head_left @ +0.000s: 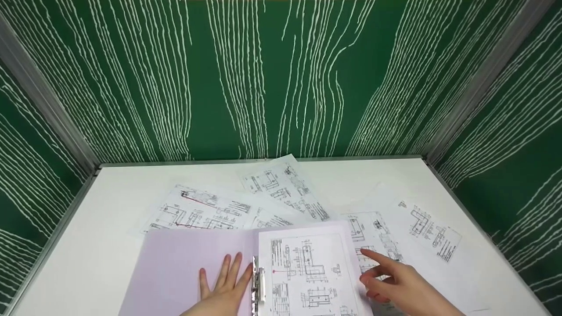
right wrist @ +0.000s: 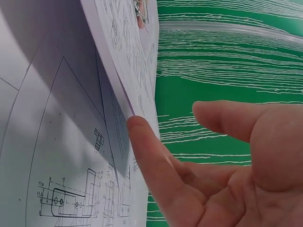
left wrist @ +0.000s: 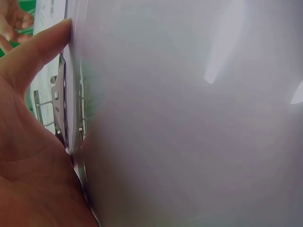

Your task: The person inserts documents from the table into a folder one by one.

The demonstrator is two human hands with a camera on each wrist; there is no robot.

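A pale purple folder (head_left: 171, 259) lies spread on the table. A metal clip (head_left: 262, 285) at its spine holds a sheet with a technical drawing (head_left: 325, 252). On the left cover rests my left hand (head_left: 221, 292), fingers spread, just beside the clip. In the left wrist view the thumb lies along the folder's spine, near the clip (left wrist: 57, 101). At the folder's right edge is my right hand (head_left: 395, 281), index finger extended and the other fingers loosely bent. The right wrist view shows a fingertip right at the folder's edge (right wrist: 111, 66), with the thumb held away.
Several loose drawing sheets lie on the white table (head_left: 83, 245): one sheet (head_left: 281, 182) behind the folder, another sheet (head_left: 197, 206) at back left, and one more sheet (head_left: 434, 228) at the right. Green panels (head_left: 281, 87) with white wavy lines enclose the table's back and sides.
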